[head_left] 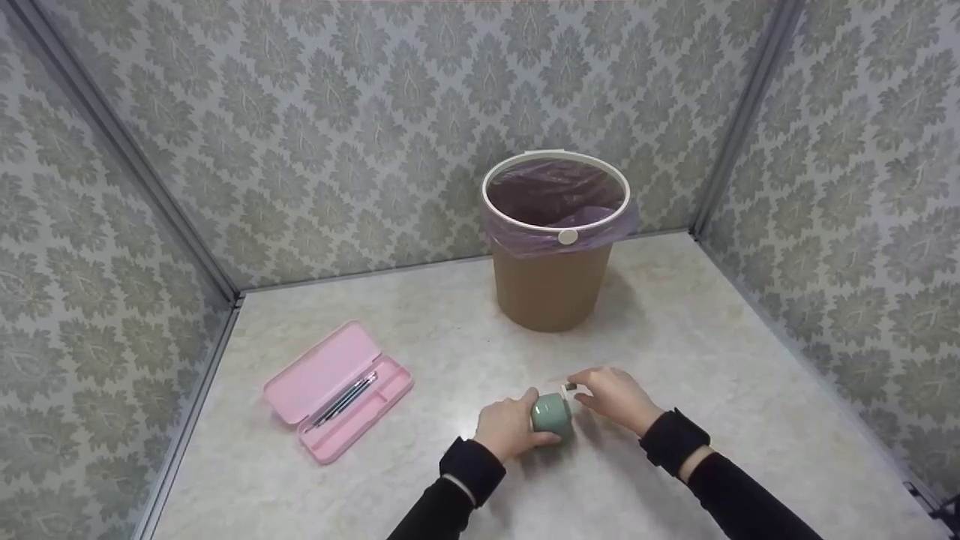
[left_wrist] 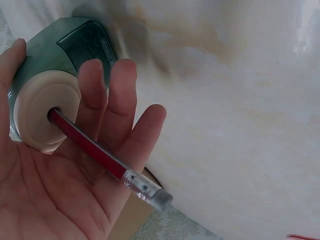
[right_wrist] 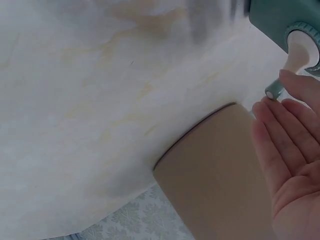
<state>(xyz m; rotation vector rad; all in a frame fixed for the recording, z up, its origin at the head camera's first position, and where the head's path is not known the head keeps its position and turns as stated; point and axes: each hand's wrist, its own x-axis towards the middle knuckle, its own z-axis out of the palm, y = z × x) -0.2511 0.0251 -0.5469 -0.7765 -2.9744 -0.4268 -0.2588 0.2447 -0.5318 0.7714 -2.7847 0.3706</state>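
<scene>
A green hand-crank pencil sharpener [head_left: 551, 414] lies on the table, gripped by my left hand [head_left: 504, 429] with the thumb on its near side. In the left wrist view, a red pencil [left_wrist: 92, 148] with a grey eraser end sticks out of the sharpener's cream round face; its tip is hidden inside. The pencil passes over the left palm. On the opposite side, my right hand [head_left: 616, 400] pinches the small green knob [right_wrist: 273, 90] of the white crank [right_wrist: 301, 51] between thumb and fingertips.
An open pink pencil case [head_left: 322, 373] with several pencils or pens [head_left: 343, 401] in it lies at the left. Behind the hands stands a brown bin [head_left: 551, 292] with a white rim and purple liner. Patterned walls [head_left: 412, 90] close off the table's back and sides.
</scene>
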